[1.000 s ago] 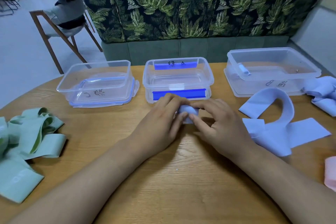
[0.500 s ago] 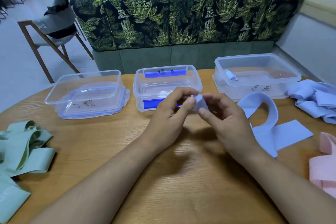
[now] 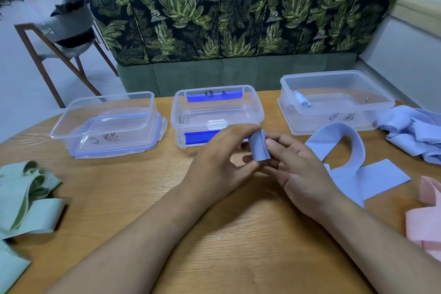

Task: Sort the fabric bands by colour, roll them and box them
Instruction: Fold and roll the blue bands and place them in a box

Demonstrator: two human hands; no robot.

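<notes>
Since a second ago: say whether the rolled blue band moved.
Yes. The rolled blue band rose off the table: it lay in front of the middle box; now left hand and right hand hold it level with that box's front.

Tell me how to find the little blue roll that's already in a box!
On the table, in front of the leafy sofa, go to the clear box farthest right. At its left end lies a small blue roll. It is the only band inside any box; the other roll is held above the table.
</notes>
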